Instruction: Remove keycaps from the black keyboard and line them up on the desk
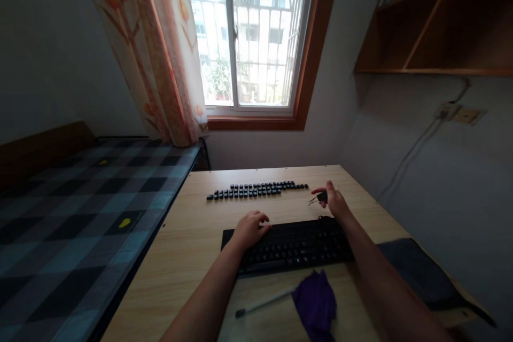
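Note:
A black keyboard (296,246) lies on the wooden table in front of me, part of its left side under my left hand and its right end beside my right forearm. My left hand (251,228) rests on its upper left edge, thumb and forefinger a little apart, nothing visible between them. Above the keyboard's far right corner, my right hand (334,200) grips a keycap puller (321,196) with a dark handle and thin wire prongs pointing left. Beyond the keyboard, many loose black keycaps (252,191) stand in rows on the table.
Near me lie a purple cloth (316,302) and a thin rod with a dark tip (262,303), its far end meeting the cloth. A dark flat pouch-like thing (419,272) sits at the table's right edge. A checked bed (80,235) runs along the left; a shelf (436,37) hangs upper right.

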`<state>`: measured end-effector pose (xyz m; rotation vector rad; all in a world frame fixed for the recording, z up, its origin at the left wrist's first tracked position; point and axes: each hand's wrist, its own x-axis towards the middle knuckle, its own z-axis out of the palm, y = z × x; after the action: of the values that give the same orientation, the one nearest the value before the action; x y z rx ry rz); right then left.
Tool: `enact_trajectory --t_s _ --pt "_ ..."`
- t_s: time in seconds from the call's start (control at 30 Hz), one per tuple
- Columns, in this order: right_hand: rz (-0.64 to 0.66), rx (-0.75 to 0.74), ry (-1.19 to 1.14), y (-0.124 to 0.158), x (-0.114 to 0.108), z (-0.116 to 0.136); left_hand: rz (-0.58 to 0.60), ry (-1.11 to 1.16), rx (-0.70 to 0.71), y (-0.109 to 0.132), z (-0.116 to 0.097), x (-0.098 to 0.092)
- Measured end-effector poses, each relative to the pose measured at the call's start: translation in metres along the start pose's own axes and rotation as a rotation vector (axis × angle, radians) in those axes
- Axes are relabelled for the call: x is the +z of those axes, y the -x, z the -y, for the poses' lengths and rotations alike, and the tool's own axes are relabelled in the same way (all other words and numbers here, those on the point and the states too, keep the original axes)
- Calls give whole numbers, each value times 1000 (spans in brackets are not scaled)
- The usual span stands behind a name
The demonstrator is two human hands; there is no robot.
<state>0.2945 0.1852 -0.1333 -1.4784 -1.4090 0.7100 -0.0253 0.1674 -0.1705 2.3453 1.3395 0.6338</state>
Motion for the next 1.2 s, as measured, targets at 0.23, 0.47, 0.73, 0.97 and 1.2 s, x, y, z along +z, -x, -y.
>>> enact_trajectory --t_s 0.23,0.47,0.73,0.97,1.2 --pt "153 142 -204 71 -26 -40 25 -44 53 -4 4 4" --pt "86 88 -109 77 -16 -46 26 -36 64 -7 7 5" --pt "-128 -18 85 78 8 -51 30 -50 67 -7 7 6" --pt "-74 -63 186 69 8 -51 28 -64 65 -8 6 6" --pt "42 -151 239 73 3 -41 48 -79 45 -8 0 1"
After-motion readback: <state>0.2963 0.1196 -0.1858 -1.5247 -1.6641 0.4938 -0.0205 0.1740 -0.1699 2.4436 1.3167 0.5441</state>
